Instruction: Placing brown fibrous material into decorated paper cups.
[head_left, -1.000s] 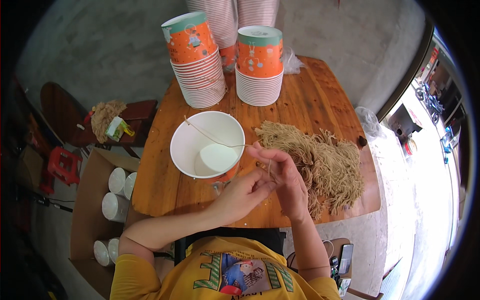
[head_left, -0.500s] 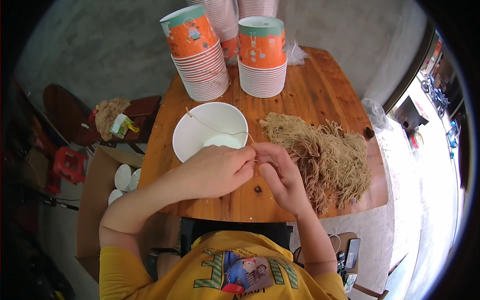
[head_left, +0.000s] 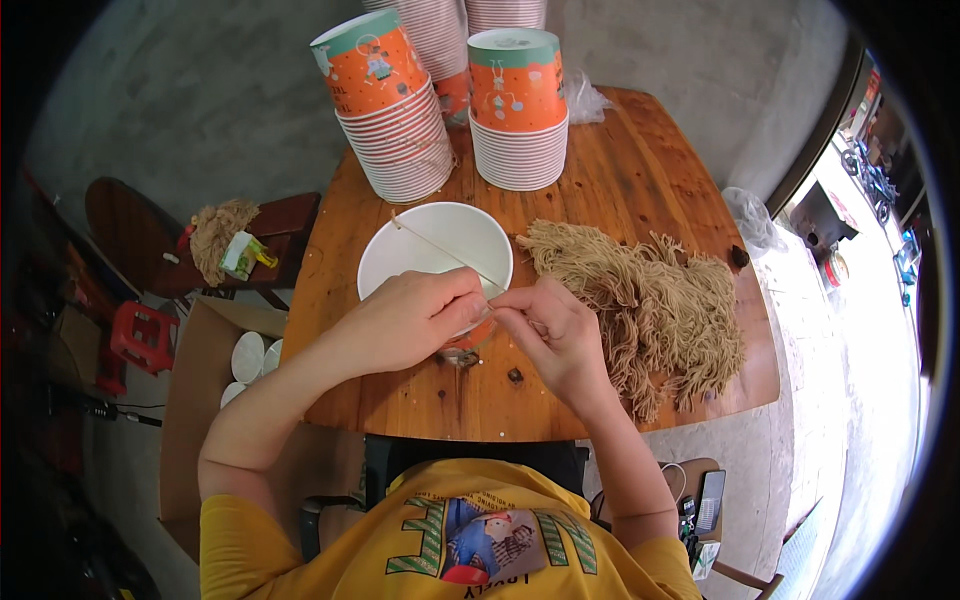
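Observation:
A white paper bucket point(head_left: 430, 236) with an orange outside stands on the wooden table in front of me. Its mouth faces up. A thin beige string point(head_left: 447, 250) is fastened at the far left rim and stretches across the opening to my hands. At the near right rim, my left hand point(head_left: 415, 318) is closed, with thumb and forefinger pinched at the string; its curled fingers hide part of the rim. Close beside it, my right hand point(head_left: 556, 335) pinches the string's end between thumb and forefinger. The exact spot between the fingertips is too small to make out.
Beige string strands point(head_left: 640, 305) lie heaped on the table's right. Upside-down stacks of orange paper buckets point(head_left: 390, 115), point(head_left: 518, 110) rise at the back. A cardboard box point(head_left: 215, 400) holding white cups stands left of the table point(head_left: 640, 150), near a red stool point(head_left: 146, 335).
The bucket has shifted slightly right, and the string across it is now straight instead of slack. My right hand's fingers have closed into a pinch; my left has moved a little up and left.

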